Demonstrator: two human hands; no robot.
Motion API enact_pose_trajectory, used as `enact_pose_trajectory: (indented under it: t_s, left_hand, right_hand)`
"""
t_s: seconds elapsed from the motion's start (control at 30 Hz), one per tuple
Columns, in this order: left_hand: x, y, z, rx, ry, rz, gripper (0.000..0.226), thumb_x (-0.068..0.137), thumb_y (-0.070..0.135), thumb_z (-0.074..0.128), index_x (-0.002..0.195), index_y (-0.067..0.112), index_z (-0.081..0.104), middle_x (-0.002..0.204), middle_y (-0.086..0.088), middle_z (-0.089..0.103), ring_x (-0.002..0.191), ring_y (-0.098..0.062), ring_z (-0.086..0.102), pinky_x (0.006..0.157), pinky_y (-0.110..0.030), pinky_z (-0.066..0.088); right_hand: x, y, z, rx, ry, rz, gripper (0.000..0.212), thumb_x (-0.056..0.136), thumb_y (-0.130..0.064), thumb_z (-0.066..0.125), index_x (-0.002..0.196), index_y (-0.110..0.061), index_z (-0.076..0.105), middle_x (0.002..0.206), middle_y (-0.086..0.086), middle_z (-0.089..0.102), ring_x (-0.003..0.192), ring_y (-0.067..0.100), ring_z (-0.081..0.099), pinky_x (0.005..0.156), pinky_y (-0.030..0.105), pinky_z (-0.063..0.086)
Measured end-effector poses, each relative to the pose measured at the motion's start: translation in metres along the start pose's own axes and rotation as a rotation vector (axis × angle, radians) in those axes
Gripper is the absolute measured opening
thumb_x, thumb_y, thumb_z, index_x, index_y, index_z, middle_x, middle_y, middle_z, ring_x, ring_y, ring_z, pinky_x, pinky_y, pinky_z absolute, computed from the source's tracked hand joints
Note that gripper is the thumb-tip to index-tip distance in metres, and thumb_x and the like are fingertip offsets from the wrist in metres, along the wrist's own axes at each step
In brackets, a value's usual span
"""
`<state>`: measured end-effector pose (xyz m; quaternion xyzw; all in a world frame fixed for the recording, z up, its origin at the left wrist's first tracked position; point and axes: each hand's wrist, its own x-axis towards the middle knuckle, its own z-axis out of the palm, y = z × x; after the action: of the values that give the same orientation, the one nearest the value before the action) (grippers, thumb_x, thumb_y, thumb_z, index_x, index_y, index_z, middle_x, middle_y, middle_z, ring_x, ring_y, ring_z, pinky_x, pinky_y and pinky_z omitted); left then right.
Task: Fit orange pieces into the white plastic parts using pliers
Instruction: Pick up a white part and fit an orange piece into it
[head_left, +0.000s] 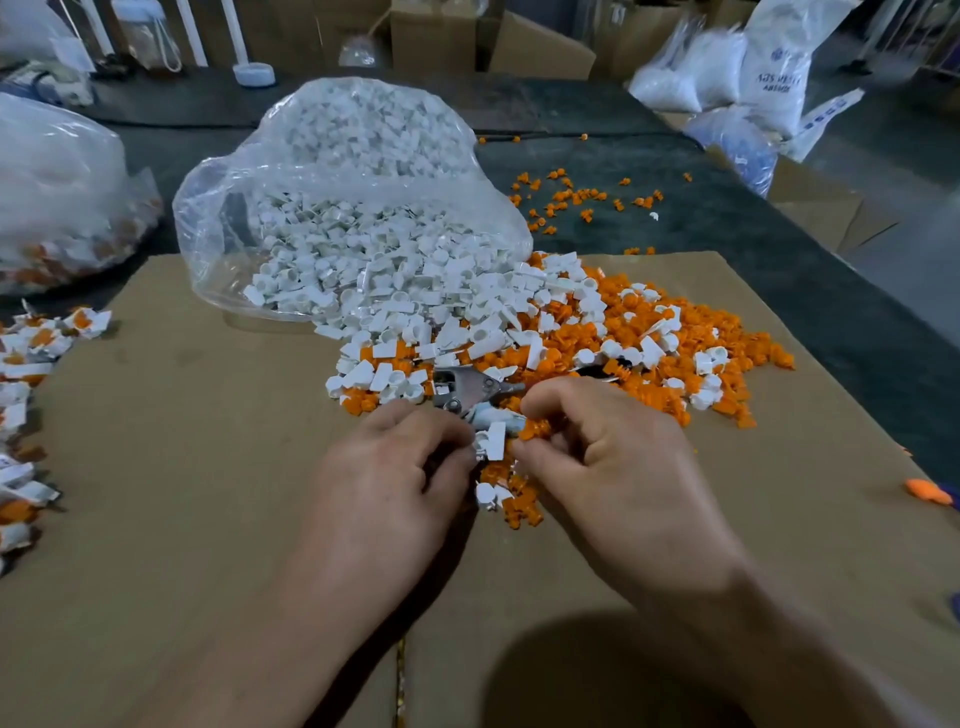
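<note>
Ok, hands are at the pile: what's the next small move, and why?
Probably seat the orange piece at the right hand into the white part the left hand holds; they almost touch, and the pliers lie just beyond.

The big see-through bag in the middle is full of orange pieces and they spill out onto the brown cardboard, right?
Not quite. The head view shows the see-through bag is full of white parts, not orange ones, and they do spill out onto the brown cardboard. The orange pieces lie loose beside it.
</note>
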<state>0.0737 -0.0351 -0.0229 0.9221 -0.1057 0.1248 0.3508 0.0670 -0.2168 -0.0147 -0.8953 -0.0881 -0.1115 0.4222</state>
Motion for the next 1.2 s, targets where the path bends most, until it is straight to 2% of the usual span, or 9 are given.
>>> enact_pose_trajectory:
  t_s: [0.1, 0.23, 0.47, 0.7, 0.83, 0.93, 1.0, 1.1, 1.2]
  left_hand:
    - [0.002, 0.0, 0.0, -0.054, 0.002, -0.032, 0.004, 0.085, 0.028, 0.072, 0.083, 0.031, 0.071, 0.086, 0.021, 0.06, 0.095, 0.007, 0.052, 0.073, -0.002, 0.035]
    - [0.004, -0.001, 0.001, -0.074, -0.013, -0.091, 0.018, 0.085, 0.017, 0.074, 0.079, 0.032, 0.064, 0.084, 0.018, 0.061, 0.093, 0.009, 0.051, 0.07, -0.003, 0.036]
    - [0.004, 0.006, 0.001, 0.016, -0.059, -0.054, 0.012, 0.083, 0.045, 0.06, 0.086, 0.034, 0.064, 0.086, 0.02, 0.056, 0.082, 0.003, 0.053, 0.062, -0.014, 0.035]
    - [0.006, 0.007, 0.001, -0.093, -0.025, -0.15, 0.01, 0.088, 0.028, 0.07, 0.082, 0.033, 0.063, 0.076, 0.016, 0.062, 0.08, 0.007, 0.055, 0.056, -0.012, 0.04]
    - [0.006, 0.0, -0.004, -0.329, -0.015, -0.235, 0.012, 0.092, 0.029, 0.066, 0.089, 0.04, 0.069, 0.077, 0.023, 0.068, 0.071, 0.007, 0.062, 0.055, -0.005, 0.042]
    - [0.004, -0.001, -0.005, -0.683, -0.058, -0.343, 0.026, 0.096, 0.019, 0.063, 0.098, 0.043, 0.074, 0.067, 0.005, 0.071, 0.057, -0.007, 0.064, 0.059, -0.02, 0.052]
    - [0.004, 0.002, -0.004, -0.869, -0.092, -0.426, 0.024, 0.095, 0.013, 0.064, 0.096, 0.032, 0.077, 0.065, -0.004, 0.069, 0.057, -0.016, 0.063, 0.061, -0.032, 0.055]
    - [0.006, 0.006, -0.004, -1.017, -0.092, -0.476, 0.012, 0.082, 0.017, 0.063, 0.084, 0.02, 0.074, 0.063, -0.011, 0.065, 0.05, -0.019, 0.057, 0.049, -0.028, 0.05]
    - [0.007, 0.012, -0.007, -1.085, -0.062, -0.477, 0.014, 0.074, 0.018, 0.057, 0.069, 0.02, 0.069, 0.059, -0.014, 0.062, 0.045, -0.021, 0.05, 0.04, -0.026, 0.043]
  right_hand:
    - [0.001, 0.006, -0.001, 0.223, -0.064, 0.069, 0.019, 0.087, -0.025, 0.065, 0.1, -0.039, 0.063, 0.078, -0.009, 0.059, 0.068, 0.016, 0.063, 0.056, 0.04, 0.058]
    - [0.002, 0.009, -0.003, 0.367, -0.135, 0.096, 0.02, 0.088, -0.022, 0.06, 0.101, -0.037, 0.065, 0.079, -0.002, 0.064, 0.074, 0.016, 0.067, 0.067, 0.034, 0.059]
    - [0.002, 0.004, -0.004, 0.064, -0.064, -0.033, 0.012, 0.092, -0.027, 0.06, 0.098, -0.038, 0.062, 0.083, -0.013, 0.061, 0.073, 0.009, 0.062, 0.058, 0.033, 0.056]
    - [0.005, -0.004, -0.004, -0.063, 0.061, -0.078, 0.02, 0.09, -0.049, 0.048, 0.103, -0.041, 0.061, 0.093, -0.016, 0.051, 0.087, 0.006, 0.054, 0.065, 0.027, 0.052]
    - [0.004, -0.008, -0.009, 0.405, -0.009, 0.115, 0.02, 0.088, -0.044, 0.058, 0.104, -0.038, 0.068, 0.071, -0.01, 0.054, 0.061, 0.01, 0.05, 0.054, 0.034, 0.046]
    - [0.004, -0.008, -0.015, 0.734, -0.097, 0.287, 0.02, 0.088, -0.036, 0.062, 0.104, -0.028, 0.07, 0.058, 0.003, 0.049, 0.046, 0.018, 0.039, 0.043, 0.032, 0.032]
    - [0.006, -0.011, -0.017, 0.867, -0.119, 0.319, 0.014, 0.09, -0.028, 0.062, 0.1, -0.023, 0.07, 0.061, 0.008, 0.051, 0.044, 0.017, 0.041, 0.04, 0.027, 0.033]
    - [0.008, -0.016, -0.018, 1.122, -0.158, 0.351, 0.009, 0.09, -0.016, 0.062, 0.093, -0.014, 0.071, 0.072, 0.01, 0.057, 0.047, 0.014, 0.051, 0.036, 0.022, 0.042]
    - [0.01, -0.02, -0.02, 1.269, -0.262, 0.42, 0.011, 0.084, -0.02, 0.064, 0.087, -0.012, 0.072, 0.071, 0.009, 0.06, 0.045, 0.012, 0.054, 0.035, 0.02, 0.044]
